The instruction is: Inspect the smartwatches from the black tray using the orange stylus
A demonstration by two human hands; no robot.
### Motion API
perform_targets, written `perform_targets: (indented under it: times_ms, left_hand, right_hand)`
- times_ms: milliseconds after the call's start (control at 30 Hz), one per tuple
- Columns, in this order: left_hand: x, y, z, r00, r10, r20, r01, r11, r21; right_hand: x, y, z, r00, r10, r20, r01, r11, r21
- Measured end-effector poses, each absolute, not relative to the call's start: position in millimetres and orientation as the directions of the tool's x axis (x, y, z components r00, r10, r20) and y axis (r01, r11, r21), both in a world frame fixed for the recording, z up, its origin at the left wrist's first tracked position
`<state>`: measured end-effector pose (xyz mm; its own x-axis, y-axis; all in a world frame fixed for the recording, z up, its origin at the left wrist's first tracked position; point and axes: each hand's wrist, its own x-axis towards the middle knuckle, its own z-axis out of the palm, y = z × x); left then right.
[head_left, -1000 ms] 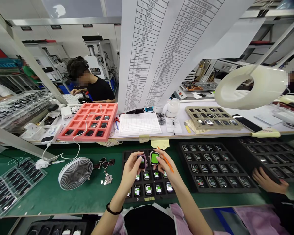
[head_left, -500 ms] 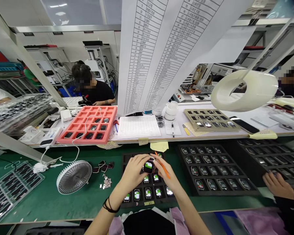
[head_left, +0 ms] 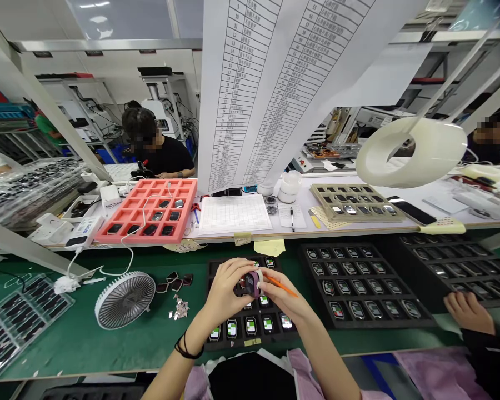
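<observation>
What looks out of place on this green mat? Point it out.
Small silvery metal scraps lie loose on the green work mat, just below some dark flat pieces. They look odd because they sit outside any tray, unlike the watches held in black foam trays.

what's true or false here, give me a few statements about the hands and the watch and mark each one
Both the left hand and the right hand hold a smartwatch. True.
The left hand holds the orange stick. False: the right hand holds it.
A black band circles the left wrist. True.
A desk fan stands to the right of the black foam tray. False: it stands to the left of that tray.
</observation>
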<state>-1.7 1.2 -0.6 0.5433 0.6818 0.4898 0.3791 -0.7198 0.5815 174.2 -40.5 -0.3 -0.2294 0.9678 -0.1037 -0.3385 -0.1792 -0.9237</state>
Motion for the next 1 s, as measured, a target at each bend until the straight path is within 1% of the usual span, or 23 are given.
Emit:
perform_targets:
  times_ms: [100, 200, 500, 667, 800, 833, 900, 967, 1000]
  left_hand:
    - [0, -1, -2, 0.551, 0.694, 0.464, 0.361, -0.699, 0.617]
    - [1, -2, -2, 0.557, 0.688, 0.465, 0.332, -0.697, 0.635]
    - [3, 0, -1, 0.517, 0.669, 0.534, 0.289, -0.724, 0.626]
    - [4, -1, 2, 0.516, 0.648, 0.560, 0.293, -0.748, 0.596]
    - [4, -1, 5, 0.502, 0.647, 0.573, 0.274, -0.748, 0.605]
    - [4, -1, 5, 0.492, 0.653, 0.576, 0.271, -0.743, 0.612]
    - [2, 0, 5, 0.465, 0.679, 0.568, 0.268, -0.720, 0.641]
    - [0, 0, 4, 0.444, 0.728, 0.522, 0.271, -0.664, 0.696]
    - [0, 0, 4, 0.437, 0.757, 0.486, 0.276, -0.627, 0.728]
  right_hand:
    - [173, -40, 1, -0.189, 0.974, -0.125, -0.352, -0.187, -0.917]
    - [174, -40, 1, -0.165, 0.979, -0.118, -0.356, -0.171, -0.919]
    - [174, -41, -5, -0.198, 0.975, -0.104, -0.391, -0.176, -0.903]
    - [168, -41, -5, -0.127, 0.989, -0.069, -0.373, -0.113, -0.921]
    - [168, -40, -3, -0.152, 0.988, -0.031, -0.313, -0.078, -0.947]
    - [170, -39, -2, -0.130, 0.991, -0.015, -0.288, -0.053, -0.956]
    - [174, -39, -1, -0.006, 0.999, 0.051, -0.258, 0.048, -0.965]
    - [178, -41, 0, 0.141, 0.976, 0.165, -0.249, 0.196, -0.948]
    - [181, -43, 1, 0.185, 0.955, 0.233, -0.248, 0.274, -0.929]
